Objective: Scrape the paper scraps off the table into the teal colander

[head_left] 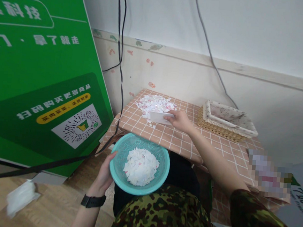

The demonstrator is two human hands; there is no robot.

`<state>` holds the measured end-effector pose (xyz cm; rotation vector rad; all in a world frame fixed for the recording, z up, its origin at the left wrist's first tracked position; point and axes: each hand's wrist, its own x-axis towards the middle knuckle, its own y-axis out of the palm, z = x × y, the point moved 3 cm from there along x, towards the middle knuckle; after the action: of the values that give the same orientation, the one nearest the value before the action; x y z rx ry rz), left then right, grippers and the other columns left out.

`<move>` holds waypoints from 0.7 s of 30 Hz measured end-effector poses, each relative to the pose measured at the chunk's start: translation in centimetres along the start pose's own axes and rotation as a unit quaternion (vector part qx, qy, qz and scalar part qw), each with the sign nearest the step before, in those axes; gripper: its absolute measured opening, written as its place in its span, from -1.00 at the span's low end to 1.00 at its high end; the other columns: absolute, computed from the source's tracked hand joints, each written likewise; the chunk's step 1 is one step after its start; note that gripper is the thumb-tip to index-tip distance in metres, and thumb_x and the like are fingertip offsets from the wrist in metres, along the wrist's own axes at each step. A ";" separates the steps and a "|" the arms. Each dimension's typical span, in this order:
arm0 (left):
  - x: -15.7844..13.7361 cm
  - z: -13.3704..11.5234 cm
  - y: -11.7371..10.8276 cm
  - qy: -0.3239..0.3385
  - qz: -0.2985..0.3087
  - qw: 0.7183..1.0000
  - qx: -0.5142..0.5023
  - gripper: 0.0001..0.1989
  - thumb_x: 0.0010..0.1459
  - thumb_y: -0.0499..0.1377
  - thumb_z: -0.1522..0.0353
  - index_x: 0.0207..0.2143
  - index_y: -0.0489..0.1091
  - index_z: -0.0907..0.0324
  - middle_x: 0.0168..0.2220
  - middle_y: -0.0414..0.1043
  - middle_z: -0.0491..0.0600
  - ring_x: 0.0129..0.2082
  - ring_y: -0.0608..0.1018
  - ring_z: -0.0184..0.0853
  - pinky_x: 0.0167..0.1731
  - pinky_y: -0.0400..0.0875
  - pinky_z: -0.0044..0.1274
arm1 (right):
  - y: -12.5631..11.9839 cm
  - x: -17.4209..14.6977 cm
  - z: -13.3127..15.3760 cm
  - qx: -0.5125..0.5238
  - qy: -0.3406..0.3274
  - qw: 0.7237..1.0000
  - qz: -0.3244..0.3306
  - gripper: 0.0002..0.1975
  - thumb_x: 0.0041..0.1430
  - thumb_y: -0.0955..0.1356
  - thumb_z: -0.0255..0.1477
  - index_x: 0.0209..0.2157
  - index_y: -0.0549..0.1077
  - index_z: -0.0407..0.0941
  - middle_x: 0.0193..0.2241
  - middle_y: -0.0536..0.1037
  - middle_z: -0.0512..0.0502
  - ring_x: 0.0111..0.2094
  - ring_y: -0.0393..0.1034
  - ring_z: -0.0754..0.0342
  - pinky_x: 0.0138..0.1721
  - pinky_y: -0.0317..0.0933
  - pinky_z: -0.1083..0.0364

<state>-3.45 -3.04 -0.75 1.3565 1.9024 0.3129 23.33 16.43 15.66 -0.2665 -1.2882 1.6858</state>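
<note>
My left hand (106,173) grips the rim of a turquoise plastic colander (159,179), which is held just below the table's front edge. Inside the colander lies a heap of torn paper scraps (141,167), mostly white with a few pinkish bits. Over the table, my right hand (178,120) is closed on the right end of a flat white card (160,117). The card stands at the near side of a loose pile of paper scraps (156,102) and hides part of it. A few small scraps lie on the cloth in front of the card.
A brown checked cloth covers the table (183,142). On its right stands a wicker basket (222,122) with a fabric lining. A large green cabinet (47,67) rises at left, with black cables (121,55) hanging beside it. A white plastic bag (21,197) lies on the floor.
</note>
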 end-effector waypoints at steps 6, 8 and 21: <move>0.0 0.0 -0.1 0.000 -0.007 1.000 -0.001 -0.71 0.01 0.23 0.23 -0.27 0.56 0.23 -0.31 0.61 0.05 -0.15 0.57 -0.06 -0.06 0.38 -0.33 | -0.5 0.5 0.3 -0.009 -0.012 1.000 0.011 -0.81 0.15 0.32 -0.37 -0.29 0.53 -0.16 -0.41 0.57 -0.11 -0.38 0.40 0.04 -0.37 0.13 0.11; 0.0 0.0 -0.1 -0.004 -0.009 1.000 -0.002 -0.70 0.01 0.23 0.23 -0.25 0.55 0.23 -0.30 0.61 0.05 -0.15 0.57 -0.06 -0.06 0.38 -0.33 | -0.9 0.5 0.3 -0.020 -0.008 1.000 0.022 -0.82 0.13 0.33 -0.37 -0.33 0.53 -0.17 -0.44 0.56 -0.10 -0.41 0.39 0.05 -0.40 0.12 0.12; 0.0 -0.1 0.2 -0.002 -0.001 1.000 0.002 -0.72 0.01 0.23 0.24 -0.27 0.56 0.21 -0.30 0.61 0.04 -0.16 0.57 -0.07 -0.04 0.36 -0.32 | -1.4 0.6 0.9 0.020 -0.030 0.999 0.008 -0.79 0.13 0.32 -0.34 -0.35 0.53 -0.18 -0.45 0.55 -0.09 -0.44 0.37 0.09 -0.41 0.11 0.13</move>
<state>-3.33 -2.97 -0.56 1.3568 1.9016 0.3067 23.19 16.30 17.43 -0.2049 -1.2974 1.7420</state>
